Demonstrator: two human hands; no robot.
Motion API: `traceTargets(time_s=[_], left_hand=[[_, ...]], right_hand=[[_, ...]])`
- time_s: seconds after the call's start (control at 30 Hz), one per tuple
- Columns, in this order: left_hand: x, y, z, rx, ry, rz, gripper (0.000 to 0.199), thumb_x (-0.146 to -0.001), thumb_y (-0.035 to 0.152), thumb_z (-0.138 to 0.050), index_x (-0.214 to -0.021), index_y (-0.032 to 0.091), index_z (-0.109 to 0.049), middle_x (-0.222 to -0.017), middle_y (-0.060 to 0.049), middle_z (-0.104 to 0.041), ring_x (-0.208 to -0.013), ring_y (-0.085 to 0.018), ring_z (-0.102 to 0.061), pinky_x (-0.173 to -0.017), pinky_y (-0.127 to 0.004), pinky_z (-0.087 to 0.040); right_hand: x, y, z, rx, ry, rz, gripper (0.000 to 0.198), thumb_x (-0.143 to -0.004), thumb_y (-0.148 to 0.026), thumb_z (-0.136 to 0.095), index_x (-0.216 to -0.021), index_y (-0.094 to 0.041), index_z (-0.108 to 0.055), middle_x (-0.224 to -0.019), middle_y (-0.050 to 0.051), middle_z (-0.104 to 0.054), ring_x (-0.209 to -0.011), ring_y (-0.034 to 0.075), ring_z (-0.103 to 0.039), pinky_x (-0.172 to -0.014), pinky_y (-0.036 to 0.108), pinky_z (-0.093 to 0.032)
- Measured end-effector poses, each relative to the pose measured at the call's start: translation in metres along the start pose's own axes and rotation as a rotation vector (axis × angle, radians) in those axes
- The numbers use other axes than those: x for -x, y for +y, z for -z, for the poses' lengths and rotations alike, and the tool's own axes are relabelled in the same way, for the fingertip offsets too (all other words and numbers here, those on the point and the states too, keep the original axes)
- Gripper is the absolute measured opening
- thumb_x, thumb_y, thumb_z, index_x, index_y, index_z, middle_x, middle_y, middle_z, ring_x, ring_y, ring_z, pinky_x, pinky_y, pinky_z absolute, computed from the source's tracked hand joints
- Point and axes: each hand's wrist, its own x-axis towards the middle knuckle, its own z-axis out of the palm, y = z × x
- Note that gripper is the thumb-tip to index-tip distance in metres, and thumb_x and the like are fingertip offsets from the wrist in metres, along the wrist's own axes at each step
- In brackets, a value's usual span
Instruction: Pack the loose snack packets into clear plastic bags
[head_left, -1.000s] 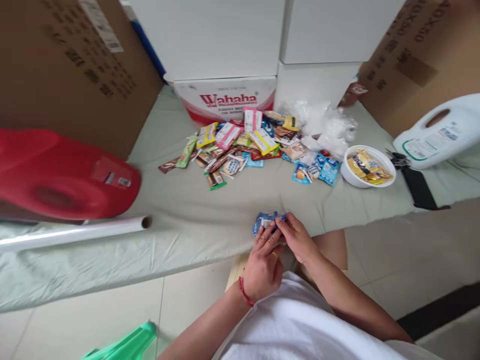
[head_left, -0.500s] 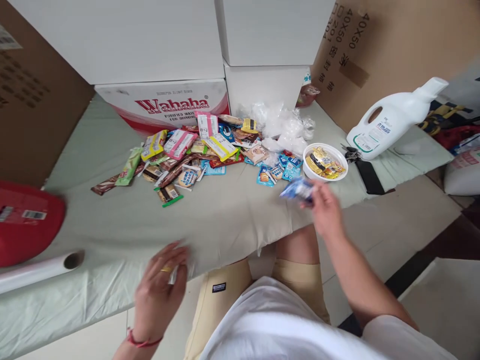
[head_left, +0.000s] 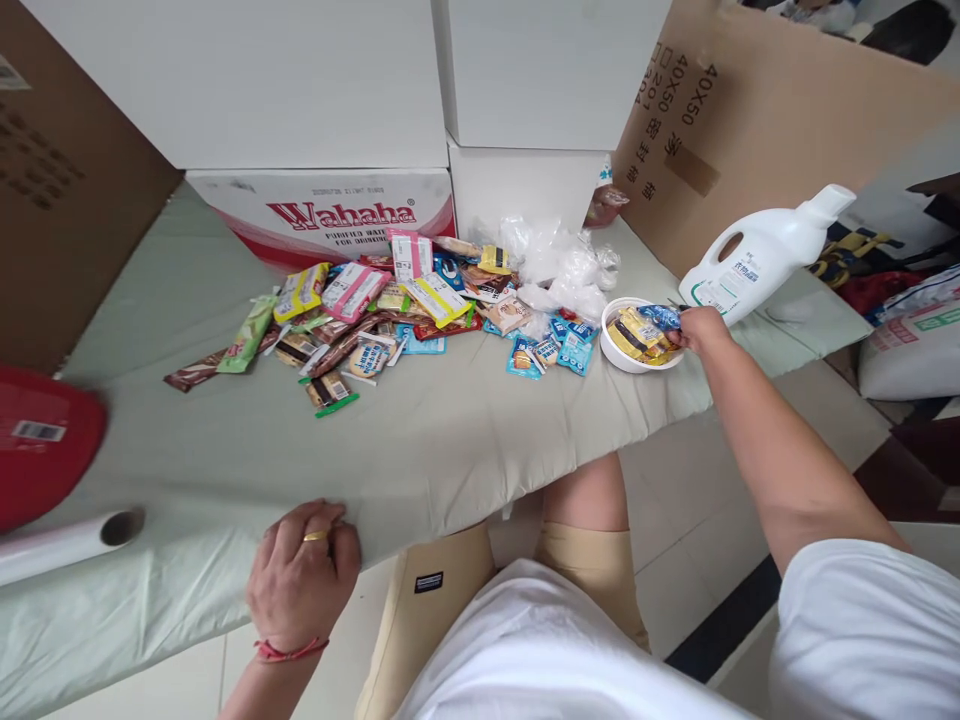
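My right hand (head_left: 701,328) pinches a blue snack packet (head_left: 660,316) at the rim of a round white bowl (head_left: 626,362). Inside the bowl lie yellow-gold wrapped snacks (head_left: 636,336). My left hand (head_left: 304,570), with a ring and a red cord at the wrist, rests on the table's front edge with its fingers curled in. Nothing shows in it. Left of the bowl sit several small blue packets (head_left: 576,352). A mixed heap of wrapped snacks (head_left: 352,290) spreads further left, with a green packet (head_left: 249,335) at its outer end.
Behind the heap stand a Wahaha carton (head_left: 322,205) and white boxes (head_left: 300,80), with crumpled clear plastic (head_left: 559,265) beside them. A white detergent bottle (head_left: 757,255) is just beyond my right hand. A red object (head_left: 45,440) and a white roll (head_left: 67,545) lie at left.
My right hand has carried the blue packet right and away from me, from in front of the bowl to over it. My left hand has curled its fingers at the table edge.
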Motion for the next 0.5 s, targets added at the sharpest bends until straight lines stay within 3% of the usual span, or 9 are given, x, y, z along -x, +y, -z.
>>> traceTargets(time_s=[0.1, 0.2, 0.33, 0.4, 0.5], left_hand=[[0.001, -0.001, -0.001, -0.002, 0.014, -0.001, 0.019, -0.085, 0.013, -0.062, -0.101, 0.018, -0.069, -0.103, -0.013, -0.075, -0.092, -0.03, -0.071, -0.082, -0.042, -0.056], [0.001, 0.001, -0.002, 0.001, 0.034, 0.001, 0.02, -0.083, 0.012, -0.063, -0.101, 0.018, -0.07, -0.102, -0.013, -0.076, -0.091, -0.03, -0.071, -0.08, -0.041, -0.055], [0.001, 0.003, -0.001, 0.001, 0.027, -0.003, 0.02, -0.083, 0.012, -0.063, -0.101, 0.018, -0.07, -0.102, -0.013, -0.076, -0.091, -0.031, -0.072, -0.078, -0.041, -0.055], [0.001, 0.004, 0.0, -0.006, 0.028, 0.001, 0.02, -0.083, 0.012, -0.063, -0.101, 0.018, -0.069, -0.102, -0.013, -0.076, -0.092, -0.032, -0.072, -0.078, -0.041, -0.056], [0.001, 0.004, 0.0, -0.012, 0.031, 0.007, 0.02, -0.083, 0.012, -0.063, -0.101, 0.019, -0.069, -0.102, -0.013, -0.076, -0.092, -0.031, -0.072, -0.078, -0.041, -0.056]], right_hand=[[0.0, 0.002, 0.013, 0.191, 0.024, -0.087, 0.015, -0.077, -0.022, -0.073, -0.066, -0.016, -0.065, -0.08, 0.014, -0.067, -0.084, 0.029, -0.067, -0.084, 0.053, -0.054], [0.005, 0.002, 0.024, 0.331, 0.045, -0.06, 0.005, -0.072, -0.017, -0.072, -0.077, -0.015, -0.074, -0.099, 0.018, -0.071, -0.099, 0.032, -0.068, -0.097, 0.05, -0.049], [0.018, -0.004, 0.023, 0.487, 0.032, 0.202, 0.032, -0.087, -0.02, -0.057, -0.11, -0.016, -0.079, -0.107, 0.014, -0.075, -0.099, 0.027, -0.069, -0.095, 0.037, -0.05], [0.027, -0.007, 0.016, 0.565, -0.031, 0.337, 0.034, -0.092, -0.025, -0.054, -0.113, -0.017, -0.079, -0.108, 0.013, -0.077, -0.099, 0.025, -0.069, -0.093, 0.035, -0.05], [0.04, -0.007, 0.002, 0.677, -0.112, 0.392, 0.033, -0.092, -0.026, -0.055, -0.11, -0.015, -0.079, -0.108, 0.015, -0.076, -0.096, 0.026, -0.068, -0.089, 0.035, -0.05]])
